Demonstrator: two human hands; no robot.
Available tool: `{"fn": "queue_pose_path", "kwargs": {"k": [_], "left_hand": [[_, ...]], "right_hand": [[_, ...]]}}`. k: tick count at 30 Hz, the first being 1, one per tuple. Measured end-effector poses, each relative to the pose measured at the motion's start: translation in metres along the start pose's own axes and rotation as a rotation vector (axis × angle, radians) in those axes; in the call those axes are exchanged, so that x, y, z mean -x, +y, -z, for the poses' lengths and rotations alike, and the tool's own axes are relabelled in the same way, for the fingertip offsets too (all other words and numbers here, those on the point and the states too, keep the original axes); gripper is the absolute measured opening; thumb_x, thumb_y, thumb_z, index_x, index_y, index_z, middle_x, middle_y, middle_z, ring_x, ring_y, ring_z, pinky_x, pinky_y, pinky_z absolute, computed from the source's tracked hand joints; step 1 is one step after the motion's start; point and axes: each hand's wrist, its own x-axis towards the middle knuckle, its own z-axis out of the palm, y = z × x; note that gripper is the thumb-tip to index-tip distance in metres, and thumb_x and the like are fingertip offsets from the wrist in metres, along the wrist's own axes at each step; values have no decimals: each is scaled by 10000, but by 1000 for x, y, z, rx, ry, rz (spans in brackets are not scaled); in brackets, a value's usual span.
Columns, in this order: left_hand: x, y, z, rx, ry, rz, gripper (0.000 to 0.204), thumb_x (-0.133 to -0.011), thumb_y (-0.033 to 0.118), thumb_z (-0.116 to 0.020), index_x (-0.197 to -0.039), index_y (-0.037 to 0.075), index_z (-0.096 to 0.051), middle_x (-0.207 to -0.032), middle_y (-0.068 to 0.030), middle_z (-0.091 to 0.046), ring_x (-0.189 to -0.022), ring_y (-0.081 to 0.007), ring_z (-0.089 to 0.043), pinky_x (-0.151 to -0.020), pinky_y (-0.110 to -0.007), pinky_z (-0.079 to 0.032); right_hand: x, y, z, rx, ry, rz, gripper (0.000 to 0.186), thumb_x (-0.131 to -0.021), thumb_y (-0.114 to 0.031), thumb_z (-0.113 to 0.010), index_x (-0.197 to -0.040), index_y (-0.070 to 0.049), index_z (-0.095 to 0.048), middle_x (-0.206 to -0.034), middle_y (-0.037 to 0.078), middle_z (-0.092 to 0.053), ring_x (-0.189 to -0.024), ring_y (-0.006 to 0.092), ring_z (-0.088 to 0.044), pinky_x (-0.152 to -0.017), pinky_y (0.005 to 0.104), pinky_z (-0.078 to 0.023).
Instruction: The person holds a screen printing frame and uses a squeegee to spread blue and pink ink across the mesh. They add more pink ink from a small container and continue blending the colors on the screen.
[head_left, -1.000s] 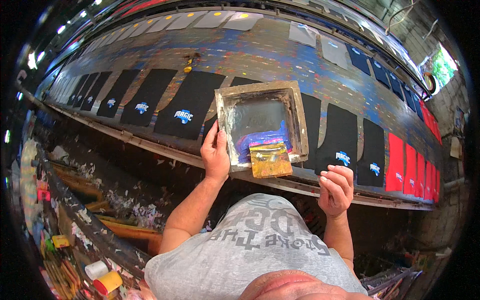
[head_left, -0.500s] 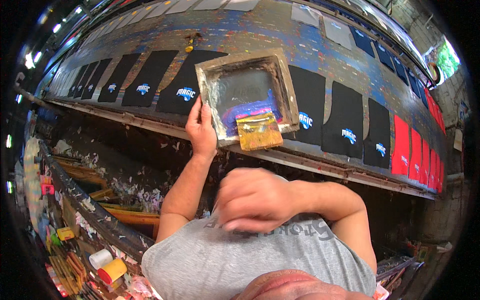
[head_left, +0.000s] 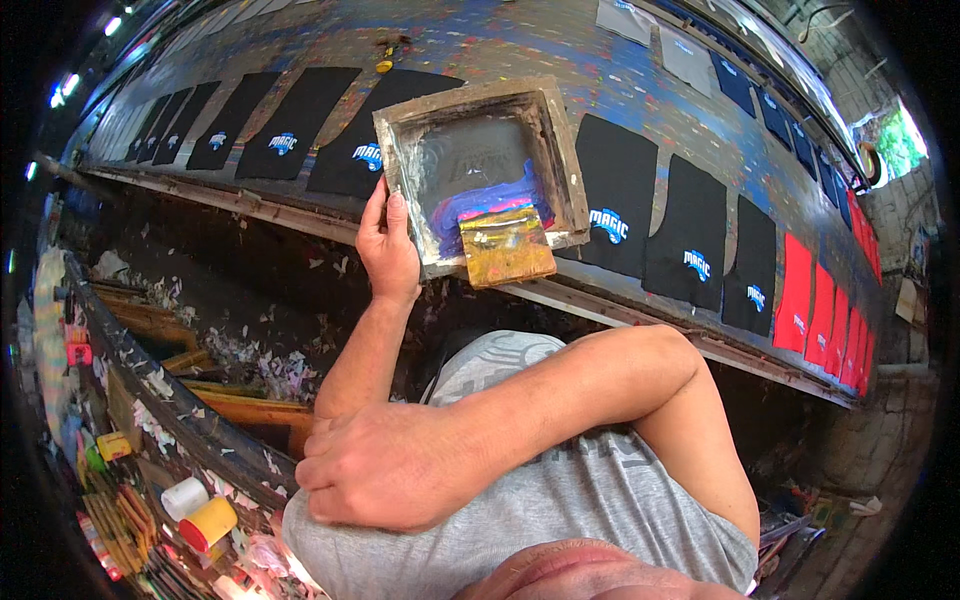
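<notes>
My left hand [head_left: 388, 245] grips a wooden screen-printing frame [head_left: 567, 165] by its left side, thumb on the rim. The frame is held up over the long table, and a dark mesh shows inside it. Purple-blue ink [head_left: 492, 192] with a pink streak lies across the lower mesh. A paint-stained, yellowish squeegee [head_left: 508, 258] rests in the ink and leans over the lower rim. My right hand [head_left: 385, 465] crosses my chest to my left upper arm. Its fingers are curled against the arm near the grey sleeve; their tips are hidden.
The paint-speckled table [head_left: 500, 45] carries rows of black fabric pieces [head_left: 300, 110] with white-and-blue prints, red pieces [head_left: 793, 285] at right and navy ones [head_left: 733, 85] beyond. Lower left, a dark curved rim [head_left: 190, 415] borders scraps, wooden frames and a yellow container [head_left: 208, 524].
My right hand has swung left and down from mid-chest to my left upper arm. The frame with the squeegee has shifted slightly left and up in view, still in my left hand.
</notes>
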Motion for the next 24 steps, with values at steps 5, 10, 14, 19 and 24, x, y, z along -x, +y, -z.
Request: {"fn": "queue_pose_path", "kwargs": {"k": [5,10,14,19,24], "left_hand": [[-4,3,8,-16,1,7,460,-1268,159,-660,-1682,-44,-662,-1470,-77,-801,-1238,-119,-737,-1090,-300,-592],[-7,5,7,-6,-4,34,464,-1270,167,-661,-1683,-44,-661,-1467,-77,-802,-1236,-115,-735,-1093,-300,-592],[-9,2,2,-5,-39,21,468,-1270,172,-664,-1684,-45,-660,-1476,-77,-797,-1237,-112,-727,-1091,-297,-585],[-12,0,0,-27,-65,59,460,-1266,160,-666,-1679,-43,-669,-1472,-77,-797,-1231,-114,-725,-1084,-295,-585],[-13,-3,-2,-56,-75,81,461,-1263,146,-665,-1684,-43,-664,-1491,-85,-793,-1250,-120,-726,-1105,-297,-584]], "right_hand": [[-2,10,-11,-35,79,-8,194,-914,-197,-786,-955,-8,-794,-1066,193,-790,-1069,423,-791,-921,534,-665],[2,7,-3,-88,53,28,188,-929,-194,-779,-935,-9,-751,-1017,180,-758,-1047,408,-772,-896,522,-641],[10,5,14,-404,-64,136,156,-949,-143,-786,-943,-8,-708,-1014,187,-737,-1067,407,-773,-897,531,-636],[-3,16,11,-426,33,-122,138,-915,-99,-834,-1026,-18,-819,-1011,190,-800,-1109,449,-806,-905,571,-637],[-13,34,5,-161,5,-223,175,-904,-175,-886,-983,-35,-817,-998,196,-815,-1043,473,-823,-872,582,-659]]}}
